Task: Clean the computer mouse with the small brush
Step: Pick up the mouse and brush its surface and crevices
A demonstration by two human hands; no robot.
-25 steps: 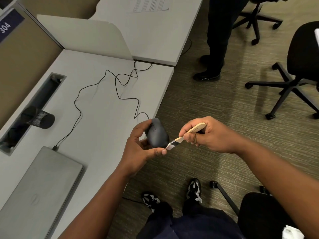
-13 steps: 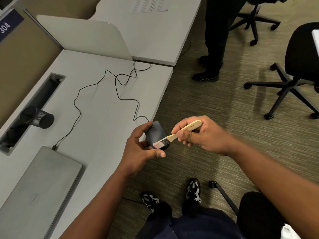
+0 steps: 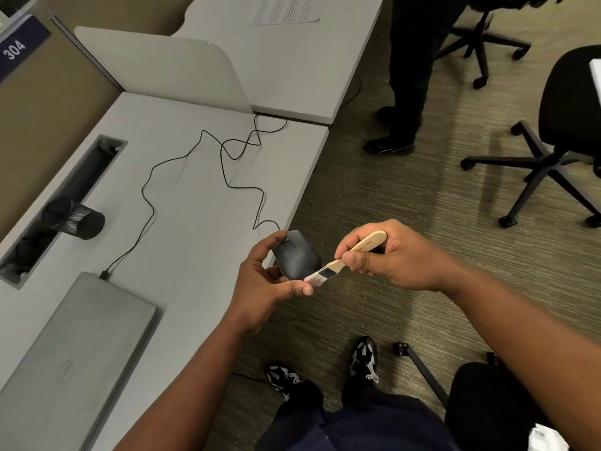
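The left hand was closed around the dark grey plastic computer mouse, lifted just past the edge of the pale grey desk. The right hand gripped the small wooden-handled brush, its bristles touching the rear end of the mouse. The cleaning seemed to be in progress; how much dust was left could not be told.

You're seeing "304" in white on the dark blue sign at the frame's upper left; other print is showing illegibly.

Matt black plastic mouse, pale wood brush w/ metal ferrule, smooth grey desk
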